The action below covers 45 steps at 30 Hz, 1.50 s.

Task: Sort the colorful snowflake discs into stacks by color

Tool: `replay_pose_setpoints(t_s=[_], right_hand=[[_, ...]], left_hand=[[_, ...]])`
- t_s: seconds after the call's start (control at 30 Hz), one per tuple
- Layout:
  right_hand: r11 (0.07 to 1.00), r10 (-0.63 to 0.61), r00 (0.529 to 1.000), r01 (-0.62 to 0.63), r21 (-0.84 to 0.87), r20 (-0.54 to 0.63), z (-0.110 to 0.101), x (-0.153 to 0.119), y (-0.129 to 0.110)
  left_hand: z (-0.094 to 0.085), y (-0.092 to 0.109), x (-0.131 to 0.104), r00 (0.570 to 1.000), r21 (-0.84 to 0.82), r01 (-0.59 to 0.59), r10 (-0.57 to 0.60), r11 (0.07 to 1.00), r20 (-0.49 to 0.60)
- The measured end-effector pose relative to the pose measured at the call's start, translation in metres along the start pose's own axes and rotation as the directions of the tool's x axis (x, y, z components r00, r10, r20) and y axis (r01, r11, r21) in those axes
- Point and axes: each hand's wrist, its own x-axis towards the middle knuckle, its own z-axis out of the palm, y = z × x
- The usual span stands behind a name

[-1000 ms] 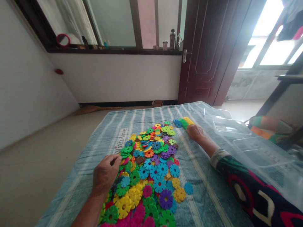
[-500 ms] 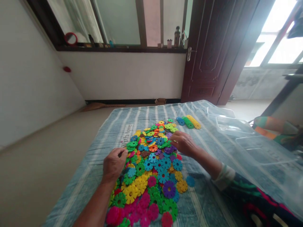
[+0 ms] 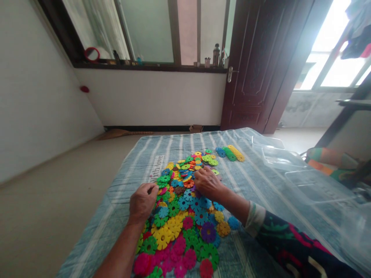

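Observation:
Many coloured notched plastic discs lie heaped on a striped blue cloth (image 3: 116,208). At the heap's left edge is my left hand (image 3: 143,202), fingers curled together beside green discs (image 3: 164,179); whatever it may hold is hidden. My right hand (image 3: 209,183) reaches over the upper right of the heap, its fingers bent down onto the discs near an orange one (image 3: 189,183); its fingertips are partly hidden. Large yellow discs (image 3: 161,236) and pink discs (image 3: 177,251) are in the near part of the heap, beside a purple disc (image 3: 208,231).
Beyond the heap, blue (image 3: 220,152), green (image 3: 230,153) and yellow discs (image 3: 236,153) lie in neat overlapping rows. Clear plastic containers (image 3: 282,158) sit at the right of the cloth. A dark red door (image 3: 252,77) stands behind.
My right hand has moved left, from the heap's right edge to over its discs. My left hand stays at the left edge, still curled. The view has tilted slightly.

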Motion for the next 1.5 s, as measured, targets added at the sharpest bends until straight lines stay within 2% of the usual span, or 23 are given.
replay_pose_setpoints(t_s=[0.13, 0.2, 0.3, 0.4, 0.5, 0.63, 0.7, 0.8, 0.97, 1.1, 1.27, 1.5], right_hand=[[0.996, 0.013, 0.995, -0.005, 0.084, -0.095, 0.003, -0.003, 0.005], [0.972, 0.104, 0.979, -0.064, 0.225, -0.174, 0.001, -0.004, 0.010], [0.831, 0.320, 0.921, -0.158, 0.534, -0.224, -0.003, -0.005, 0.025], [0.668, 0.464, 0.868, -0.212, 0.714, -0.177, -0.004, -0.007, 0.055], [0.653, 0.552, 0.826, -0.343, 0.675, -0.115, -0.002, -0.014, 0.100], [0.724, 0.617, 0.787, -0.566, 0.394, -0.001, 0.004, -0.030, 0.158], [0.727, 0.637, 0.769, -0.621, 0.292, 0.049, 0.008, -0.038, 0.178], [0.730, 0.636, 0.766, -0.636, 0.251, 0.094, 0.015, -0.046, 0.194], [0.742, 0.620, 0.773, -0.634, 0.219, 0.138, 0.028, -0.050, 0.202], [0.721, 0.650, 0.746, -0.665, 0.194, 0.145, 0.038, -0.050, 0.203], [0.684, 0.703, 0.702, -0.711, 0.165, 0.110, 0.048, -0.055, 0.191], [0.699, 0.696, 0.707, -0.707, 0.107, 0.125, 0.056, -0.061, 0.172]], left_hand=[[-0.001, 0.002, 0.000, 1.000, -0.003, 0.014, -0.014, 1.000, 0.007], [-0.002, 0.003, 0.000, 1.000, 0.003, 0.018, -0.018, 1.000, 0.009], [-0.002, 0.003, 0.000, 1.000, 0.007, 0.003, -0.003, 1.000, 0.007], [-0.001, 0.001, 0.000, 1.000, 0.005, -0.007, 0.007, 1.000, 0.005], [-0.001, -0.001, 0.001, 1.000, 0.005, -0.003, 0.003, 1.000, 0.013], [0.000, -0.003, 0.003, 1.000, -0.006, -0.004, 0.004, 1.000, 0.019], [0.001, -0.004, 0.003, 1.000, -0.011, 0.000, 0.000, 1.000, 0.019], [0.002, -0.005, 0.004, 1.000, -0.014, 0.001, -0.001, 1.000, 0.005], [0.002, -0.006, 0.004, 1.000, -0.020, -0.013, 0.013, 1.000, -0.006], [0.002, -0.005, 0.005, 1.000, -0.021, -0.008, 0.008, 1.000, 0.004], [0.003, -0.006, 0.005, 1.000, -0.005, 0.003, -0.003, 1.000, 0.004], [0.002, -0.005, 0.004, 1.000, -0.003, 0.018, -0.018, 1.000, 0.015]])
